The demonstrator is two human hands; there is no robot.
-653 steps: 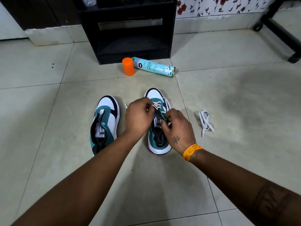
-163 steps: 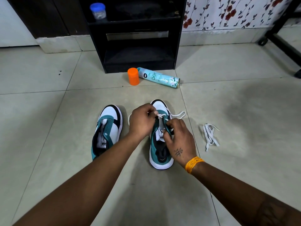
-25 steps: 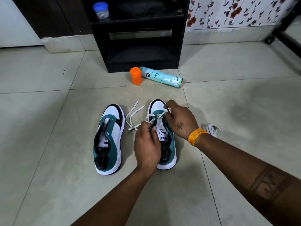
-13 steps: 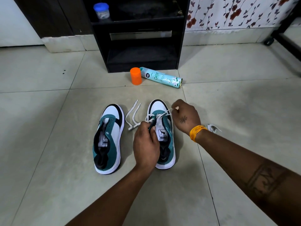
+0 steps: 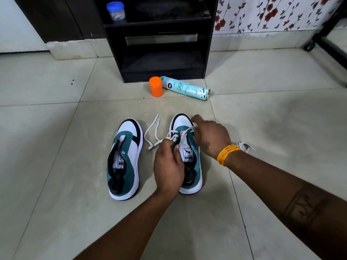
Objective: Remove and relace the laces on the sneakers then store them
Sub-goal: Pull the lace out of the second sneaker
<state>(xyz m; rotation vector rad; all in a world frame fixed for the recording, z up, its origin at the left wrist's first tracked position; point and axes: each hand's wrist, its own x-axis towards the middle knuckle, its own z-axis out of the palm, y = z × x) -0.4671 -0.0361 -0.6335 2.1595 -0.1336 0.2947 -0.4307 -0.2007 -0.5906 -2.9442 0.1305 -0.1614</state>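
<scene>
Two teal, white and black sneakers stand side by side on the tiled floor. The left sneaker (image 5: 124,156) has no lace. The right sneaker (image 5: 189,145) carries a white lace (image 5: 153,132) through its front eyelets, with two loose ends trailing on the floor to its left. My left hand (image 5: 169,166) pinches the lace at the sneaker's left eyelet edge. My right hand (image 5: 211,137) grips the lace at the right side of the eyelets, fingers curled. A second white lace (image 5: 245,146) lies on the floor, mostly hidden behind my right wrist.
A black shelf unit (image 5: 159,40) stands against the wall ahead, a blue-lidded jar (image 5: 115,11) on it. An orange cap (image 5: 156,86) and a lying teal spray can (image 5: 185,88) sit in front of it. A wheeled black frame (image 5: 326,38) is at far right.
My right hand has moved back from the right of the sneaker onto its eyelets. My left hand keeps its pinch at the left eyelet edge. The loose lace ends lie almost unchanged.
</scene>
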